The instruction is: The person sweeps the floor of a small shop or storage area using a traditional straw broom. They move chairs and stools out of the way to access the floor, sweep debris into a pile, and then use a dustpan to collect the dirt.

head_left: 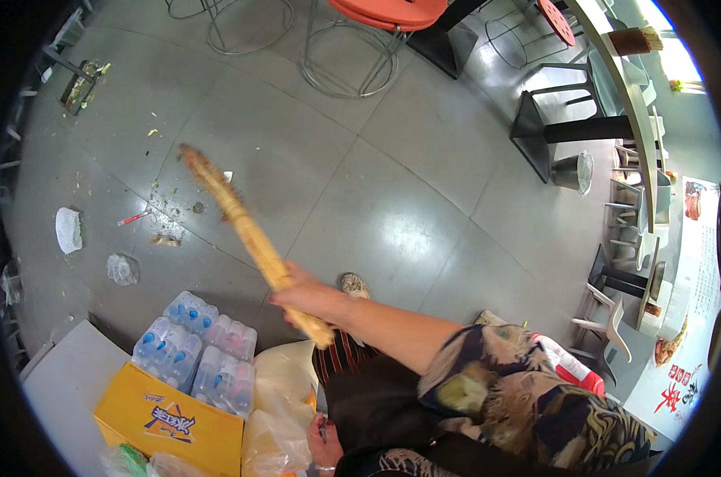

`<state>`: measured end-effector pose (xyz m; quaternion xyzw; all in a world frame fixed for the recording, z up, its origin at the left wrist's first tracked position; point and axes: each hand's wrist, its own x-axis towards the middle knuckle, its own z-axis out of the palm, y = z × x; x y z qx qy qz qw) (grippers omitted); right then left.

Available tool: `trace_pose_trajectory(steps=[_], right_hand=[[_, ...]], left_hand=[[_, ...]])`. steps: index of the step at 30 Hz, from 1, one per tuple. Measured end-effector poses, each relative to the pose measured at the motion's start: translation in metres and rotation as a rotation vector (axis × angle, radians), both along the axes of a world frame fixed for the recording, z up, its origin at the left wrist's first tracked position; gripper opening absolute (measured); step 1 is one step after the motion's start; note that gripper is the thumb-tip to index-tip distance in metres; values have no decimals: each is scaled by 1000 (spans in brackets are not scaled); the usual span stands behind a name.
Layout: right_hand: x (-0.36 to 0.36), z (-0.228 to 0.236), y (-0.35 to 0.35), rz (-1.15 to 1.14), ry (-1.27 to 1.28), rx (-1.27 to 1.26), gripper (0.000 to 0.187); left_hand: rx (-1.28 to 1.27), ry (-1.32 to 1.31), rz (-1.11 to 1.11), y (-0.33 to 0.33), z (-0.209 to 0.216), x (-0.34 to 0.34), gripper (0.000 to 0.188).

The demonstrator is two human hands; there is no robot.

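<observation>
R hand [309, 294] clenched round stick [257, 242] nr its close end; stick slants up & L above floor [408, 151], far end nr scraps [166, 240]. L hand [323, 441] low, beside plastic bag [277, 409], can't tell if gripping. Btl packs [168, 354] just beyond yellow box [122, 405], L side.

A long, pale yellow stick [249, 230] slanted forward and left from the right hand [306, 294], over the grey tiled floor [313, 127]. To the left, clear plastic bottle packs [168, 350] were just beyond a yellow rectangular cardboard box [209, 437], with a translucent plastic bag [277, 381] to its right. At right, a grey round bucket [567, 171] stood beside a black table base [529, 135].
</observation>
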<state>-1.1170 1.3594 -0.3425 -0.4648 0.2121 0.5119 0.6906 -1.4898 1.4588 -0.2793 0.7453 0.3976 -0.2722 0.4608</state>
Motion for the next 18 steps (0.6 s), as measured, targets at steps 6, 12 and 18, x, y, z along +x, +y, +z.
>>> trace_pose_trajectory(steps=[6, 12, 18], right_hand=[[-16, 44, -120, -171, 83, -558, 86], [22, -33, -58, 0, 304, -571, 44], [18, -30, 77, 32, 173, 66, 65]], left_hand=[[59, 0, -263, 24, -2, 69, 38], [31, -69, -255, 73, -11, 77, 39], [-3, -7, -180, 104, -34, 55, 41]])
